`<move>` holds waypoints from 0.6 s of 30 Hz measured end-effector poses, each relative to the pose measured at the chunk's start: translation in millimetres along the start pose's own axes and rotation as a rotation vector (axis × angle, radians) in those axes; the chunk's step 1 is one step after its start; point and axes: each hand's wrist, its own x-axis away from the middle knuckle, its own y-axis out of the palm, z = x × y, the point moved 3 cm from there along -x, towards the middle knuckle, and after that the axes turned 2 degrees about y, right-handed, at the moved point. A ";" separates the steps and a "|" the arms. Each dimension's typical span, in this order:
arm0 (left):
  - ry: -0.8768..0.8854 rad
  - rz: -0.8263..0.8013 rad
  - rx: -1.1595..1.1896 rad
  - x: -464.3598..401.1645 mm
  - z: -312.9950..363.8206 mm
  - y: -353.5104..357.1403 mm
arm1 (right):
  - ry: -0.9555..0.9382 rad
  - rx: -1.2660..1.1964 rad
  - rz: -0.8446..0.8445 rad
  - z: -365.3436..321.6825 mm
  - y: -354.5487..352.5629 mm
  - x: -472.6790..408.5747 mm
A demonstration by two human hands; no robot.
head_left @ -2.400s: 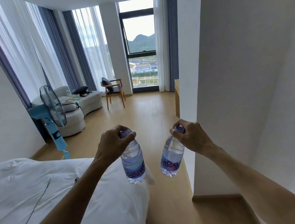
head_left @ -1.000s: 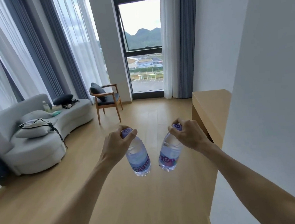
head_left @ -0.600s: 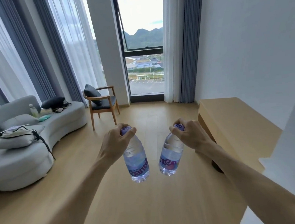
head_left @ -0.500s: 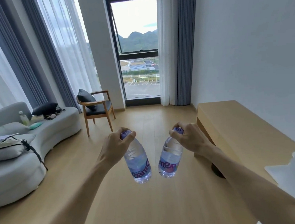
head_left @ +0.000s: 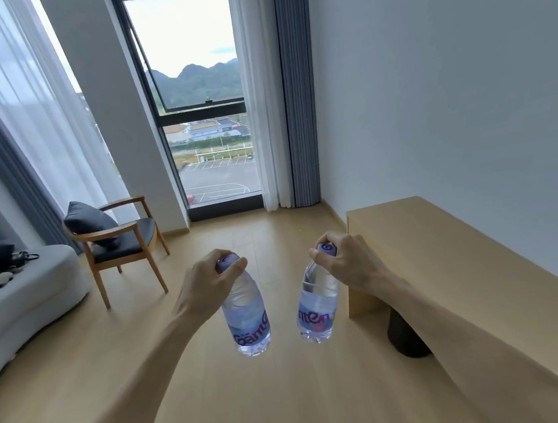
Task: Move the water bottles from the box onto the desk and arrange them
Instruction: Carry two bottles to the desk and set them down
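Over the wooden floor: left hand (head_left: 206,285) and right hand (head_left: 350,266) each grip a capped water bottle (head_left: 248,315) (head_left: 316,302), hanging upright. Desk (head_left: 461,263) lies rightward, nearer the right hand.

Two bare forearms enter from lower frame edge, no sleeves in view on either. Left forearm (head_left: 143,375) long and slender, uncovered from frame edge to wrist. Right forearm (head_left: 457,340) likewise uncovered, tendon ridges showing near wrist. No watch, bracelet or strap on either wrist. Left hand (head_left: 206,286) bare, no glove, no ring visible; knuckles and thumb seen from back. Right hand (head_left: 350,266) bare, no glove, no ring visible; fingers (head_left: 322,262) short-nailed as far as view shows.
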 end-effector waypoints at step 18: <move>0.093 -0.072 0.020 -312.2 -47.5 147.0 | 0.108 0.039 0.089 161.0 -10.3 -277.5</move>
